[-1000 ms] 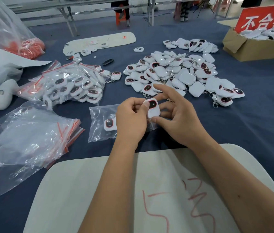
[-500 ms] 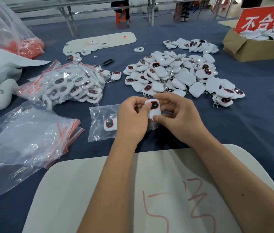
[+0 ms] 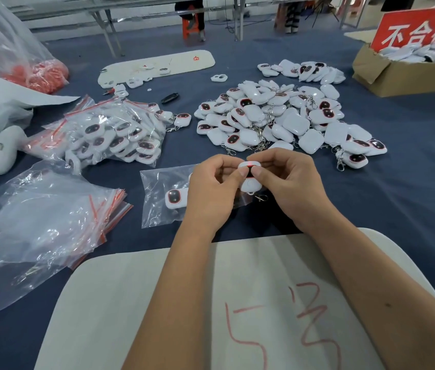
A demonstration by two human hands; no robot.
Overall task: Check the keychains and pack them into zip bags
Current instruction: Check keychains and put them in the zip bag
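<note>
A white keychain (image 3: 250,182) with a red-rimmed dark face is held above the blue table. My left hand (image 3: 211,193) and my right hand (image 3: 291,188) both pinch it, thumbs pressing its upper face; its metal clasp (image 3: 261,197) hangs below. Under my left hand lies a clear zip bag (image 3: 157,206) with one keychain (image 3: 175,198) inside. A big heap of loose keychains (image 3: 277,121) lies just beyond my hands. Left of it sit bagged keychains (image 3: 115,137).
A stack of unused red-striped zip bags (image 3: 45,222) lies at the near left. A white board (image 3: 237,303) with red writing lies nearest me. A cardboard box (image 3: 403,73) of keychains with a red sign stands at the far right. A large plastic sack (image 3: 3,57) sits far left.
My right hand's fingers, spread a second ago, have curled in over the keychain. Both thumbs now press its face, and the keychain has tipped so its clasp hangs toward me.
</note>
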